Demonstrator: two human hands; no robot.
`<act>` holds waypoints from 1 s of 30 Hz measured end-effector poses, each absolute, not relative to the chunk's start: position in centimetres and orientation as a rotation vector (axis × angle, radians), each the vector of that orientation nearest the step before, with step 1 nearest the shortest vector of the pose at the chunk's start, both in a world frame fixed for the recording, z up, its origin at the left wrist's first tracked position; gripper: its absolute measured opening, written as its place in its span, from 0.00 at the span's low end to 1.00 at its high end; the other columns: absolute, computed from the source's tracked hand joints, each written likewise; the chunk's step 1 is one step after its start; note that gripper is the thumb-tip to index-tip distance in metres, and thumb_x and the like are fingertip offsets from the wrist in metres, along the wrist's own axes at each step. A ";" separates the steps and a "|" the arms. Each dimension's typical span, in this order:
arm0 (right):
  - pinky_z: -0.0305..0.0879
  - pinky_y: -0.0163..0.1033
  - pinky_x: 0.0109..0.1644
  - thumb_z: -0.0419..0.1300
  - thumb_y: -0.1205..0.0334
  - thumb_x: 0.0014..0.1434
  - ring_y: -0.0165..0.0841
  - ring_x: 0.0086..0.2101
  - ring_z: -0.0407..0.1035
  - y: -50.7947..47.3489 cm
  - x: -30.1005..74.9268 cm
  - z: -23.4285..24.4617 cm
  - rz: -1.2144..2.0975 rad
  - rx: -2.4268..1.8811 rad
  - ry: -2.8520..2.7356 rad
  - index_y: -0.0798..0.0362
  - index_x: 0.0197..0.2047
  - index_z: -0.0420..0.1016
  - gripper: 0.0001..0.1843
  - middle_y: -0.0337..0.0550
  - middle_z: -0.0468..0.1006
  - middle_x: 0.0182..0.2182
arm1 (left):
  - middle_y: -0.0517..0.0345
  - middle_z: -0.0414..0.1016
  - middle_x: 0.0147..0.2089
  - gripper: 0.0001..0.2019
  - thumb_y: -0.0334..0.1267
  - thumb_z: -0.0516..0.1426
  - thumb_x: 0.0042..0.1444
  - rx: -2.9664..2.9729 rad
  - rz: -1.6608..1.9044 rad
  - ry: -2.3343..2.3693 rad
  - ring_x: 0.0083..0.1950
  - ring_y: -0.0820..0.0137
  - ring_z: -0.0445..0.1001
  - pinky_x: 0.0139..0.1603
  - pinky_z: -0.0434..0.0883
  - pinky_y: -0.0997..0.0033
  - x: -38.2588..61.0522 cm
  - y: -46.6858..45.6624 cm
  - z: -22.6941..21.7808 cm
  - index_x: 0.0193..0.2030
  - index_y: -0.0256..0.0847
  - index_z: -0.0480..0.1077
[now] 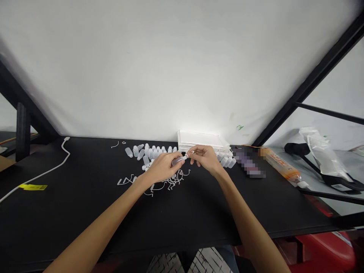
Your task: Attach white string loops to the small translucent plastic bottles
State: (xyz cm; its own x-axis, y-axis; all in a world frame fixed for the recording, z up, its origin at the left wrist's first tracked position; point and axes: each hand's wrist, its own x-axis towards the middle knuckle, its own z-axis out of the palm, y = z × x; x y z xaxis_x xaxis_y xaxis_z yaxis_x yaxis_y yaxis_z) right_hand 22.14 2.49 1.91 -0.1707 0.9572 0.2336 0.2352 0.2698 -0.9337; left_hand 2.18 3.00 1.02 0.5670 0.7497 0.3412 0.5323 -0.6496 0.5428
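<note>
My left hand point(163, 166) is closed around a small translucent plastic bottle point(178, 161), which lies tilted with its neck toward the right. At the neck, my right hand point(203, 157) pinches a small white piece point(187, 155); whether it is a cap or a strap I cannot tell. Beneath and in front of my left hand lie thin white plastic strips point(172, 182) in a loose tangle. Several similar small bottles point(152, 152) stand and lie behind my left hand, some partly hidden by it. More bottles point(227, 161) lie just right of my right hand.
A stack of white padded envelopes point(203, 139) rests against the wall. To the right are a blurred-out object point(248, 163) and an orange-labelled package point(280, 165). A white cable point(57, 167) with a yellow tag point(33, 187) runs along the left of the black table point(182, 220).
</note>
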 end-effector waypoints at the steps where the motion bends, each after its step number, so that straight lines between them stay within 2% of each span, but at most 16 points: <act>1: 0.58 0.29 0.17 0.66 0.52 0.49 0.28 0.21 0.69 2.4 22.1 1.9 0.980 -1.129 -1.624 0.57 0.33 0.77 0.15 0.41 0.75 0.22 | 0.59 0.70 0.26 0.14 0.44 0.49 0.63 2.426 0.784 1.043 0.25 0.71 0.65 0.26 0.60 0.70 2.2 3.0 1.0 0.45 0.41 0.71; 7: 0.60 0.31 0.19 0.63 0.52 0.53 0.28 0.19 0.67 1.8 21.6 2.4 0.941 -1.160 -1.699 0.57 0.37 0.79 0.16 0.39 0.74 0.19 | 0.59 0.68 0.25 0.14 0.44 0.48 0.64 2.436 0.796 1.047 0.25 0.72 0.64 0.27 0.60 0.70 2.1 3.1 1.0 0.45 0.41 0.72; 12: 0.63 0.32 0.20 0.61 0.53 0.55 0.28 0.21 0.68 1.4 21.4 2.7 0.921 -1.171 -1.727 0.57 0.38 0.80 0.15 0.43 0.76 0.24 | 0.59 0.68 0.25 0.14 0.43 0.49 0.64 2.443 0.824 1.028 0.25 0.72 0.64 0.27 0.60 0.70 2.0 3.3 0.9 0.44 0.41 0.72; 15: 0.65 0.32 0.21 0.61 0.53 0.56 0.30 0.23 0.70 1.5 21.5 2.6 0.928 -1.160 -1.757 0.56 0.39 0.80 0.16 0.45 0.78 0.28 | 0.58 0.71 0.27 0.14 0.43 0.49 0.64 2.444 0.829 1.035 0.27 0.71 0.67 0.28 0.62 0.70 2.0 3.4 0.7 0.44 0.41 0.73; 20: 0.67 0.34 0.22 0.60 0.52 0.57 0.31 0.23 0.71 1.7 21.9 2.1 0.991 -1.129 -1.821 0.57 0.44 0.80 0.19 0.43 0.77 0.23 | 0.55 0.75 0.35 0.13 0.43 0.50 0.64 2.449 0.878 1.000 0.32 0.69 0.69 0.32 0.64 0.69 2.0 3.6 0.5 0.46 0.41 0.72; 22: 0.68 0.34 0.22 0.60 0.52 0.57 0.31 0.24 0.72 1.8 21.8 2.1 1.011 -1.116 -1.814 0.57 0.45 0.80 0.19 0.44 0.78 0.25 | 0.55 0.75 0.38 0.13 0.42 0.50 0.64 2.445 0.886 1.002 0.34 0.69 0.70 0.32 0.65 0.69 2.0 3.6 0.5 0.47 0.41 0.72; 25: 0.68 0.34 0.23 0.61 0.53 0.57 0.32 0.26 0.73 1.6 21.7 2.2 1.023 -1.102 -1.784 0.57 0.45 0.80 0.18 0.45 0.78 0.27 | 0.55 0.75 0.38 0.12 0.41 0.51 0.64 2.447 0.896 1.026 0.33 0.70 0.69 0.32 0.64 0.69 2.0 3.6 0.6 0.48 0.41 0.72; 30: 0.68 0.34 0.24 0.63 0.54 0.55 0.32 0.26 0.73 1.5 21.4 2.3 0.998 -1.119 -1.767 0.57 0.44 0.80 0.17 0.44 0.78 0.26 | 0.56 0.74 0.37 0.12 0.41 0.53 0.63 2.463 0.964 1.010 0.31 0.71 0.68 0.31 0.63 0.70 2.0 3.6 0.5 0.47 0.42 0.73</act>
State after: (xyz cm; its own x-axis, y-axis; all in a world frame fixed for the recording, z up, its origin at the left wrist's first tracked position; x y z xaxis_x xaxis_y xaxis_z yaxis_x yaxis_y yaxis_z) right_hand 21.39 1.46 2.32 -0.2877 0.9344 0.2100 0.3024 0.2967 -0.9058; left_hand 1.97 3.63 0.54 0.5251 0.7098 0.4695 0.5016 -0.7038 0.5031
